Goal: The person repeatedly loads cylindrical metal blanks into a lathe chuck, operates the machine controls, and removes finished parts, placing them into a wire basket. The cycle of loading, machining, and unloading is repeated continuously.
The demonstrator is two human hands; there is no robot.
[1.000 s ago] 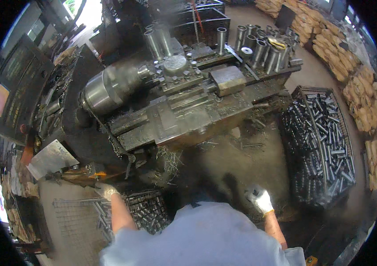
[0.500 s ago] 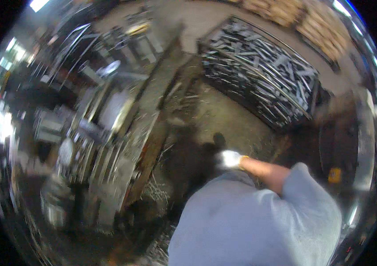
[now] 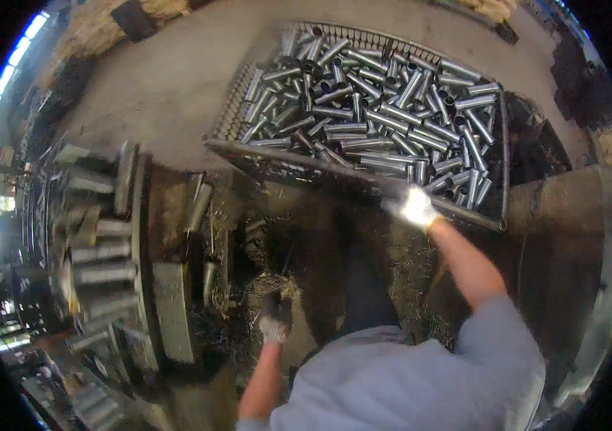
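A wire-mesh bin (image 3: 221, 135) full of short metal tubes (image 3: 392, 115) stands in front of me. My right hand (image 3: 417, 207), in a white work glove, is at the bin's near rim, close to the tubes on the right. Blur and glare smear its fingers, and I cannot see anything held in it. My left hand (image 3: 275, 323) hangs low over the floor, left of my body. Its glove is pale at the wrist and dark over the fingers, which do not show clearly.
On the left is a machine bench (image 3: 144, 258) with several metal bars or tubes (image 3: 104, 273) on it. Loose tubes and shavings lie beside it. A large dark panel (image 3: 561, 237) stands on the right. Stacked tan goods (image 3: 493, 8) are at the far edge.
My view has turned toward the bin, which now appears nearer and more central. My right hand has moved up to its near rim. My left hand has come into view.
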